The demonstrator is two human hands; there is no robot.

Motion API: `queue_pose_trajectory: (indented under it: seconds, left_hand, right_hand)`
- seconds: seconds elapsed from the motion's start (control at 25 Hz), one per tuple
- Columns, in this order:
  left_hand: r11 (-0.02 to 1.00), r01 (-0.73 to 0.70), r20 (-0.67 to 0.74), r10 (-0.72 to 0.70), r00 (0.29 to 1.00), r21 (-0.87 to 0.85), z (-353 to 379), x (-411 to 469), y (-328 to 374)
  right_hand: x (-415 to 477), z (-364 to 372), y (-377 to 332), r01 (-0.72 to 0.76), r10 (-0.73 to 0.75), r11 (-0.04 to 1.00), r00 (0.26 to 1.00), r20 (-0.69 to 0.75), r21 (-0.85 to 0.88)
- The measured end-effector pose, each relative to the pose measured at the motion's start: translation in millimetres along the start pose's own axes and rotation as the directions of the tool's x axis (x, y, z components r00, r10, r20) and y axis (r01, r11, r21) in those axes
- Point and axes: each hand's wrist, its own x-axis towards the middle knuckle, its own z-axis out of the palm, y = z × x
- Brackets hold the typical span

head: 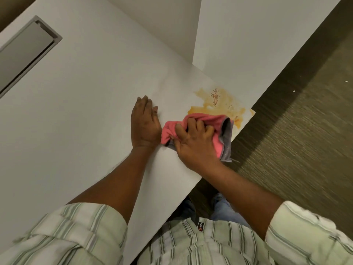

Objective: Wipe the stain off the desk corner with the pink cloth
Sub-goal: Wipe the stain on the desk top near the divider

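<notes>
An orange-yellow stain (219, 102) with brown specks spreads over the corner of the white desk (86, 111). My right hand (194, 142) grips the bunched pink cloth (212, 121), which has a grey underside, and presses it on the desk at the stain's near edge. Part of the cloth hangs over the desk's right edge. My left hand (145, 125) lies flat on the desk just left of the cloth, fingers together, holding nothing.
A grey recessed cable hatch (26, 52) is set into the desk at the far left. A white partition panel (248, 35) stands behind the corner. Dark carpet (305, 140) lies to the right of the desk edge.
</notes>
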Motion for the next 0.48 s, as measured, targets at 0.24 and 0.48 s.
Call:
queue_pose_trajectory:
  seconds: [0.24,0.48]
  left_hand:
    - [0.998,0.044,0.005,-0.044,0.999,-0.038,2.5,1.9,-1.8]
    - [1.000,0.023,-0.002,-0.023,1.000,-0.015,1.1,0.4,-2.6]
  right_hand:
    - [49.7,2.4,-8.6,-0.120,0.118,0.989,0.993,0.026,0.082]
    - [-0.6,-13.7,-8.7,-0.161,0.150,0.967,0.986,0.071,0.195]
